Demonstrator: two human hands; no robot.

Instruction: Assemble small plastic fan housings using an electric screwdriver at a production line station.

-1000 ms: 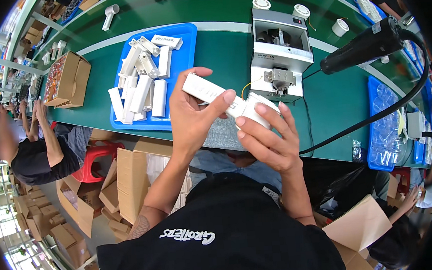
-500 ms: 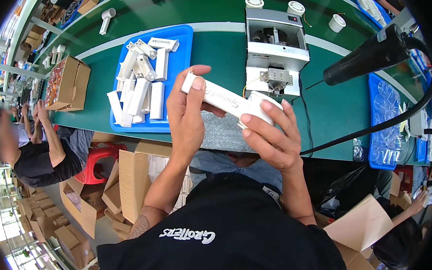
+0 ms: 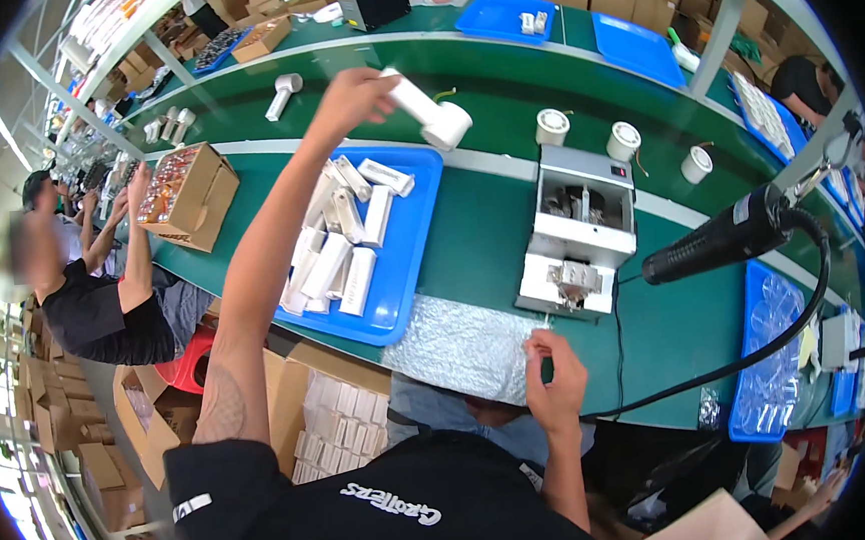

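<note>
My left hand (image 3: pixel 353 107) is stretched out over the far edge of the blue tray. It grips the handle end of a white handheld fan body (image 3: pixel 440 124), whose round head points right; a thin wire shows beside it. My right hand (image 3: pixel 558 384) is above the right end of a bubble-wrap sheet (image 3: pixel 448 344), thumb and fingertips pinched together. Whether anything is in that pinch cannot be made out. Under my left arm the blue tray (image 3: pixel 416 211) holds several white handle pieces (image 3: pixel 327 264).
A grey and white bench machine (image 3: pixel 580 230) stands on the green table. Behind it are three white round fan heads (image 3: pixel 623 140). A black tool on a cable (image 3: pixel 716 240) hangs at right, near a blue tray of clear plastic parts (image 3: pixel 761 377). Another person (image 3: pixel 104 308) sits at left.
My left hand has carried the fan body away from my chest, forward past the tray. My right hand has let go of it and dropped nearer to me. The view has shifted.
</note>
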